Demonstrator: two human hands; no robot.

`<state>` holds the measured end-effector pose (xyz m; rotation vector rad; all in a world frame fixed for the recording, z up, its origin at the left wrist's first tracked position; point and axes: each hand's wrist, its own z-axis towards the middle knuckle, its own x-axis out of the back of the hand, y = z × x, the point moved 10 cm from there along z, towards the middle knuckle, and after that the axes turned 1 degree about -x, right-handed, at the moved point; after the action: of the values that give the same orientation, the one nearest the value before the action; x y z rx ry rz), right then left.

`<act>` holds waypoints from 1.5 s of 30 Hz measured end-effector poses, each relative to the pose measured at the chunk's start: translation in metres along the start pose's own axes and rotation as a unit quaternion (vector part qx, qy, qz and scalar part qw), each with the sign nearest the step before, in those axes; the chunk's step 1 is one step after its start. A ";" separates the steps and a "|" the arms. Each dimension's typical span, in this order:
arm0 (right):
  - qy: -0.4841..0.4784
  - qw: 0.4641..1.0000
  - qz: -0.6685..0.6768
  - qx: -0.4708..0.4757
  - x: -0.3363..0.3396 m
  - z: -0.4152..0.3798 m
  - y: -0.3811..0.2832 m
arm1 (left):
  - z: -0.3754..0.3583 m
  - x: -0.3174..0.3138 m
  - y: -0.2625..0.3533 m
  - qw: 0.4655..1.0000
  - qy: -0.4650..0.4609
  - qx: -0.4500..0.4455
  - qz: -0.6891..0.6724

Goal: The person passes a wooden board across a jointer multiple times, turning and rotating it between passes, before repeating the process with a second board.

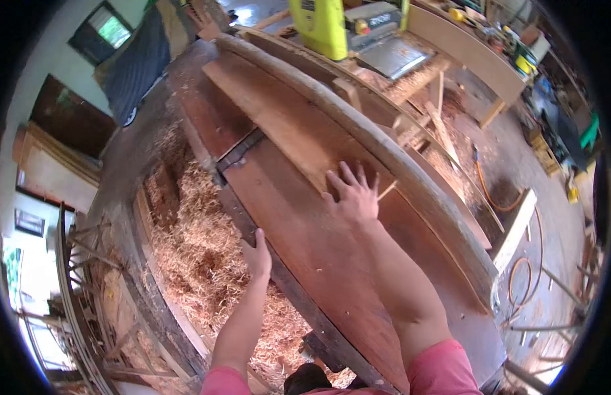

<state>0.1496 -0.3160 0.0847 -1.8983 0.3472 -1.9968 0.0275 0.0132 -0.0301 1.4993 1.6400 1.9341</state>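
A long reddish wooden board lies flat on the bed of a woodworking machine. My right hand presses down on the near end of the board, fingers spread. My left hand rests on the dark metal edge of the machine bed, fingers on the rim. A thick curved wooden fence runs along the board's right side.
A deep pile of wood shavings lies left of the machine. A yellow-green power tool and a table saw stand at the far end. Cables and hoses lie on the floor at right. Another person's hand shows far off.
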 end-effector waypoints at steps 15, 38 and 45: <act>0.036 0.998 -0.046 0.018 -0.013 0.049 -0.037 | -0.003 0.001 -0.003 0.997 0.018 0.007 -0.071; 0.059 0.997 -0.046 0.014 -0.039 0.118 -0.075 | -0.003 -0.011 -0.010 0.984 -0.043 0.013 -0.171; 0.065 0.996 -0.052 0.026 -0.049 0.141 -0.084 | -0.004 -0.008 -0.005 0.984 -0.047 0.007 -0.172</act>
<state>0.2839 -0.2096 0.0842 -1.7924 0.2322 -2.1815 0.0259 0.0072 -0.0378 1.1959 1.7385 1.6445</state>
